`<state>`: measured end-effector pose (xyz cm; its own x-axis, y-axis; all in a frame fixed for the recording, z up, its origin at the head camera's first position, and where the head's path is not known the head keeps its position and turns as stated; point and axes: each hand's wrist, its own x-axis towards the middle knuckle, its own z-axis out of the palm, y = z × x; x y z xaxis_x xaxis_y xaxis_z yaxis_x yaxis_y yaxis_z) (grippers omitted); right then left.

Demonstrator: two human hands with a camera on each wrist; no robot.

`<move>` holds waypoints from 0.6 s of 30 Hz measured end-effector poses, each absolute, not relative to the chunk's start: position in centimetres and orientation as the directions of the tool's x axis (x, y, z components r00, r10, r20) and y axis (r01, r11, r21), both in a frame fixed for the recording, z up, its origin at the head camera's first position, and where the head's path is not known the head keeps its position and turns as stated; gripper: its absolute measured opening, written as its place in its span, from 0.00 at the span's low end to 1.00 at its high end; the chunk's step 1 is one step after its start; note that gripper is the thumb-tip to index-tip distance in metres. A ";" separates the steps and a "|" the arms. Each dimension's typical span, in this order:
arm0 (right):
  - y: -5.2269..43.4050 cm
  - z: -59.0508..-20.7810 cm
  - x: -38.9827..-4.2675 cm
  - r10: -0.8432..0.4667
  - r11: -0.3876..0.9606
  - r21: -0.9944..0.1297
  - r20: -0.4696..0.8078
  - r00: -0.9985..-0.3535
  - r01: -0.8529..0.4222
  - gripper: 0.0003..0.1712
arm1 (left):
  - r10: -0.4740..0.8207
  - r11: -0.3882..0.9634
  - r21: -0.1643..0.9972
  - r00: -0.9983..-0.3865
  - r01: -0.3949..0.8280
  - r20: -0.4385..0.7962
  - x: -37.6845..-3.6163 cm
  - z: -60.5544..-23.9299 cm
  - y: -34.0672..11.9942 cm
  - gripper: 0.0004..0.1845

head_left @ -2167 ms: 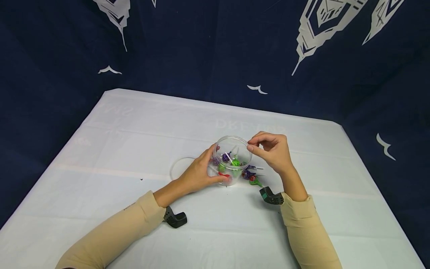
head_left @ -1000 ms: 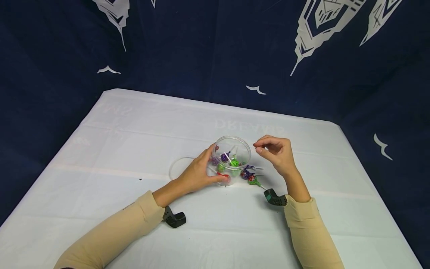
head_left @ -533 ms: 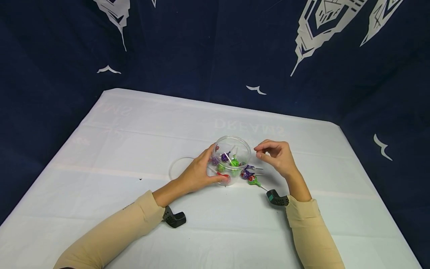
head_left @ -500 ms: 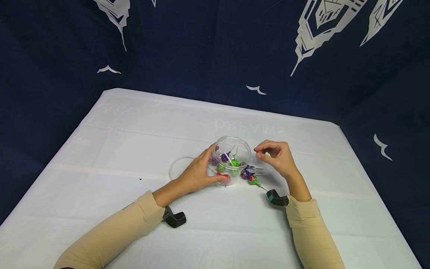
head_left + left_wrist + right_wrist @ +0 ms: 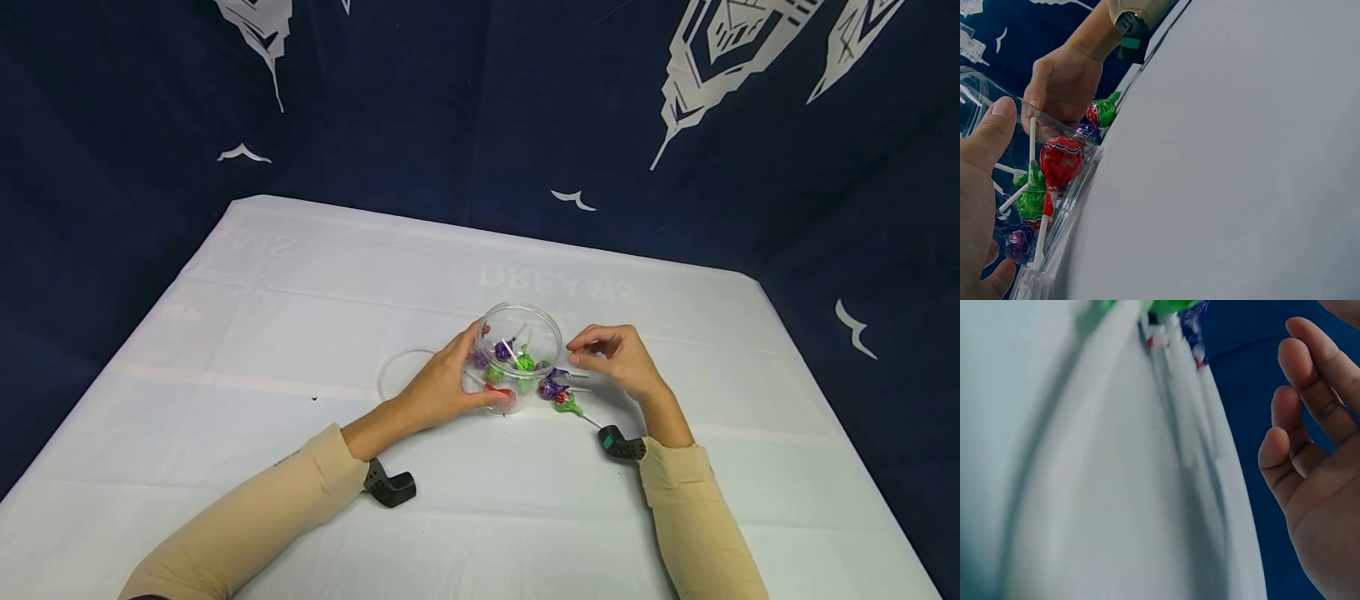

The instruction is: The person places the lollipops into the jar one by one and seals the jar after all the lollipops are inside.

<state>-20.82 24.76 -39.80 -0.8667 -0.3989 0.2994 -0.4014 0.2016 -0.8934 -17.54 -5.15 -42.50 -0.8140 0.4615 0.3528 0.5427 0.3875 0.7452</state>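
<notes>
My left hand (image 5: pixel 438 387) grips the side of a clear plastic jar (image 5: pixel 517 374), which has no lid on. Inside lie several wrapped lollipops; the left wrist view shows a red one (image 5: pixel 1062 161), a green one (image 5: pixel 1032 199) and a purple one (image 5: pixel 1020 242). To the right of the jar my right hand (image 5: pixel 618 360) hovers with loosely bent fingers and nothing between them. Just below it, purple lollipops (image 5: pixel 550 388) and a green and red lollipop (image 5: pixel 566 402) lie on the table, sticks pointing right. The right wrist view catches their sticks (image 5: pixel 1179 406), blurred.
A clear round lid (image 5: pixel 381 379) lies on the white-covered table (image 5: pixel 480 517) left of the jar, partly hidden by my left hand. Behind the table hangs a dark blue cloth (image 5: pixel 420 108) with white prints.
My right hand has drawn away from the jar's rim to the right, then sunk toward the loose lollipops. My left hand and the jar have stayed in place.
</notes>
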 end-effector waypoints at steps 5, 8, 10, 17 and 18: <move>25.4 -40.5 -21.0 -0.403 0.276 -0.883 0.251 -0.880 -0.379 0.06 | 0.461 0.387 0.747 -0.815 0.540 0.351 -17.5 -42.5 -5.2 0.58; 25.8 -40.8 -21.1 -0.416 0.279 -0.887 0.235 -0.878 -0.369 0.07 | 0.460 0.391 0.750 -0.819 0.533 0.342 -17.5 -42.4 -5.2 0.58; 26.0 -41.0 -21.2 -0.422 0.286 -0.889 0.219 -0.880 -0.358 0.07 | 0.459 0.397 0.750 -0.822 0.529 0.337 -17.4 -42.3 -5.2 0.59; 26.4 -41.4 -21.2 -0.394 0.389 -0.876 0.121 -0.911 -0.285 0.09 | 0.457 0.402 0.749 -0.824 0.527 0.335 -17.4 -42.3 -5.1 0.59; 26.4 -41.5 -21.2 -0.392 0.399 -0.874 0.111 -0.913 -0.278 0.09 | 0.457 0.403 0.748 -0.824 0.527 0.334 -17.4 -42.3 -5.1 0.59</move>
